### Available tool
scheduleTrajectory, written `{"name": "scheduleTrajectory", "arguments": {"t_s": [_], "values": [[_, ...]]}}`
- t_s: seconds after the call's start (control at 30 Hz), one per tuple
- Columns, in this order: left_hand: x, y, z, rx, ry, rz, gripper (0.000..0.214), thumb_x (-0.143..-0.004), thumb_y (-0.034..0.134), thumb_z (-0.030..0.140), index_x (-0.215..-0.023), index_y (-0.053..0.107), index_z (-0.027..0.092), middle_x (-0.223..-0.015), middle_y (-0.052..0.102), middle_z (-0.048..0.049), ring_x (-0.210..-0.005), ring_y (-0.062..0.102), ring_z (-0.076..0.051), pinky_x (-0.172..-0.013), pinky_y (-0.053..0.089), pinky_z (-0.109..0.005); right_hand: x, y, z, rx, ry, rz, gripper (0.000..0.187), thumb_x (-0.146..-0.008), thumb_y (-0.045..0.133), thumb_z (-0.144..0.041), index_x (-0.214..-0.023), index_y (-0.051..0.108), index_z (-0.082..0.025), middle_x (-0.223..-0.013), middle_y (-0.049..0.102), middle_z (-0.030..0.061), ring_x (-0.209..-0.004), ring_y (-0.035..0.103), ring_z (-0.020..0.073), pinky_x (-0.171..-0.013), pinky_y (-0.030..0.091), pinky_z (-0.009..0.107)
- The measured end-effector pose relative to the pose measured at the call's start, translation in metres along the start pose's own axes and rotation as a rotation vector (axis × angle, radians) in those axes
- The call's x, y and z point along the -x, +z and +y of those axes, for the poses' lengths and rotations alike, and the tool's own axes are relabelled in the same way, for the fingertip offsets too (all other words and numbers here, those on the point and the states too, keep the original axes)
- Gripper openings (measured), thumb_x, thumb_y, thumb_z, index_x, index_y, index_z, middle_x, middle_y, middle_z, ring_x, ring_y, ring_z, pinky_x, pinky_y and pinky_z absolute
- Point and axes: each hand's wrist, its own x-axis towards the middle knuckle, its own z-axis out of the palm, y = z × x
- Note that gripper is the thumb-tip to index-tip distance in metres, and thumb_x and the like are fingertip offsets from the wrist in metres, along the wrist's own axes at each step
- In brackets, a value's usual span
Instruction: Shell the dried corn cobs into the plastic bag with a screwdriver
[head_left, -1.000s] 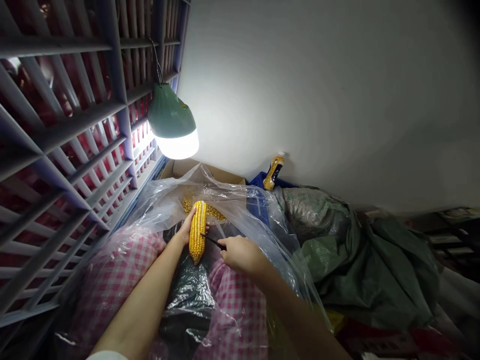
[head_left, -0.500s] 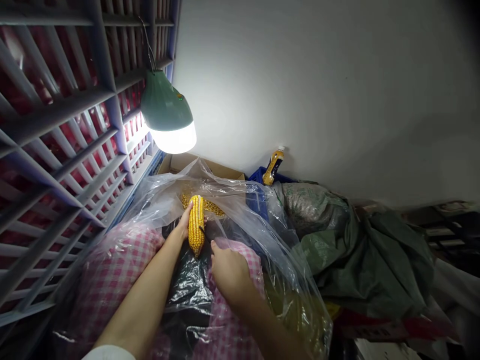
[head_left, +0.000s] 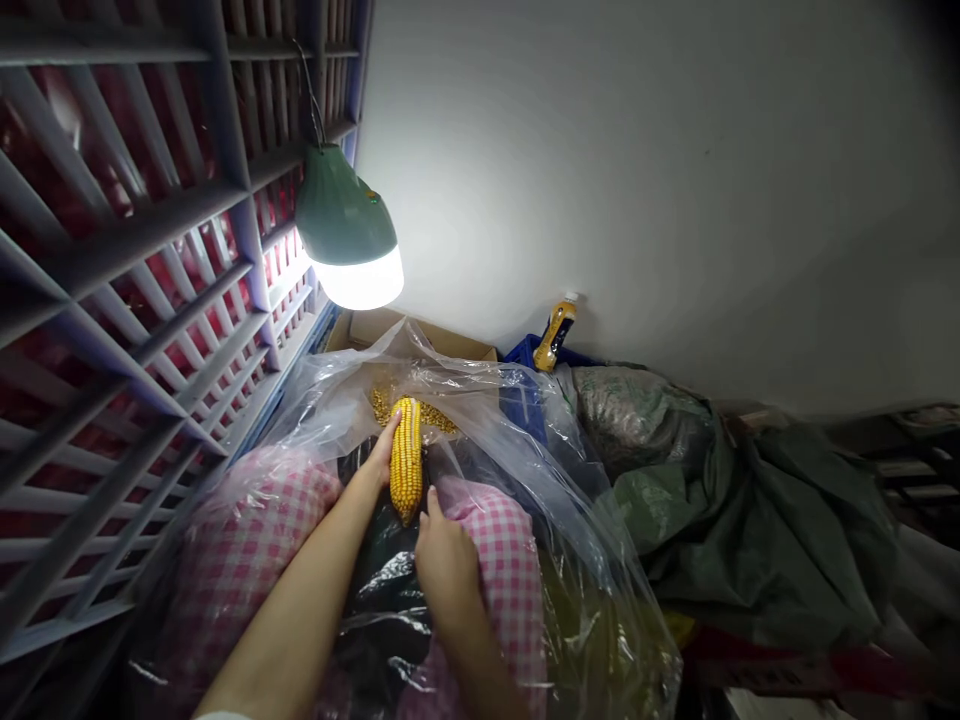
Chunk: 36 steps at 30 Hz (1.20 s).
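My left hand (head_left: 379,463) grips a yellow corn cob (head_left: 406,458) by its side and holds it upright over a clear plastic sheet (head_left: 480,420). Loose yellow kernels (head_left: 435,415) lie on the sheet just behind the cob. My right hand (head_left: 444,555) is closed right below the cob's lower end, thumb up against it. A thin dark tool seen earlier in that hand is hidden now. Both forearms rest over my lap in pink checked cloth (head_left: 247,530).
A lit green hanging lamp (head_left: 349,240) hangs at the upper left beside a blue-grey slatted crate wall (head_left: 150,260). A cardboard box (head_left: 375,328), a yellow drink bottle (head_left: 555,335) and green sacks (head_left: 712,480) stand against the white wall.
My right hand has drawn in from the cob's right side to just under its lower end, and the dark tool is no longer in sight. The cob stays upright in my left hand.
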Motion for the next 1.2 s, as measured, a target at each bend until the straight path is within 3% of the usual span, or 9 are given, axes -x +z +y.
{"name": "scheduleTrajectory", "arguments": {"t_s": [0.17,0.27,0.4,0.67,0.83,1.03,1.2], "values": [[0.001,0.007,0.005,0.124,0.082,0.036,0.056,-0.076,0.033,0.061,-0.082,0.055,0.01,-0.06,0.061,-0.0112,-0.051,0.059,-0.019,-0.051,0.051,-0.033,0.015,-0.042,0.023,-0.055,-0.027,0.03,0.044,-0.089,0.029,-0.026,-0.132,0.034,-0.025,-0.09,0.067,0.0092,-0.079,0.064,0.0225,-0.065,0.045,0.03],[0.001,0.007,0.005,0.088,0.058,0.035,0.055,-0.076,0.033,0.061,-0.085,0.054,0.01,-0.06,0.061,-0.0108,-0.05,0.059,-0.02,-0.049,0.05,-0.033,0.022,-0.059,0.032,-0.035,-0.057,-0.015,0.041,-0.087,0.034,-0.028,-0.127,0.041,-0.03,-0.094,0.067,0.007,-0.082,0.063,0.0222,-0.068,0.044,0.03],[0.003,0.006,0.001,0.025,0.008,-0.004,0.056,-0.073,0.037,0.062,-0.084,0.055,0.011,-0.06,0.061,-0.0107,-0.05,0.059,-0.021,-0.048,0.049,-0.033,0.018,-0.063,0.035,0.023,-0.105,-0.077,0.038,-0.085,0.038,-0.033,-0.121,0.049,-0.032,-0.096,0.067,0.0055,-0.087,0.062,0.0223,-0.071,0.044,0.031],[0.001,0.004,-0.001,-0.011,0.033,0.013,0.057,-0.072,0.039,0.062,-0.084,0.056,0.009,-0.061,0.061,-0.0115,-0.05,0.06,-0.021,-0.046,0.049,-0.033,0.003,-0.072,0.034,0.1,-0.163,-0.052,0.035,-0.082,0.042,-0.029,-0.116,0.053,-0.032,-0.099,0.066,0.0026,-0.091,0.06,0.0196,-0.072,0.042,0.028],[0.0,0.002,-0.003,-0.041,0.02,0.018,0.057,-0.071,0.041,0.062,-0.083,0.056,0.009,-0.06,0.062,-0.0115,-0.05,0.06,-0.022,-0.045,0.049,-0.032,-0.016,-0.093,0.031,0.141,-0.276,-0.117,0.032,-0.079,0.046,-0.028,-0.107,0.06,-0.031,-0.1,0.065,0.0015,-0.091,0.059,0.0206,-0.073,0.043,0.028],[-0.005,-0.007,-0.005,-0.072,0.062,0.01,0.055,-0.069,0.046,0.061,-0.083,0.057,0.009,-0.062,0.063,-0.0107,-0.05,0.06,-0.021,-0.046,0.049,-0.031,-0.036,-0.125,0.009,0.262,-0.228,-0.289,0.032,-0.078,0.048,-0.024,-0.106,0.062,-0.029,-0.084,0.068,0.002,-0.072,0.064,0.0171,-0.066,0.045,0.026],[-0.001,-0.005,-0.004,-0.096,0.034,0.019,0.052,-0.07,0.046,0.06,-0.079,0.058,0.01,-0.059,0.062,-0.0098,-0.049,0.06,-0.021,-0.042,0.048,-0.029,-0.036,-0.119,0.0,0.32,-0.233,-0.278,0.032,-0.079,0.05,-0.027,-0.109,0.06,-0.026,-0.09,0.068,0.0059,-0.077,0.064,0.0201,-0.069,0.047,0.029]]}}
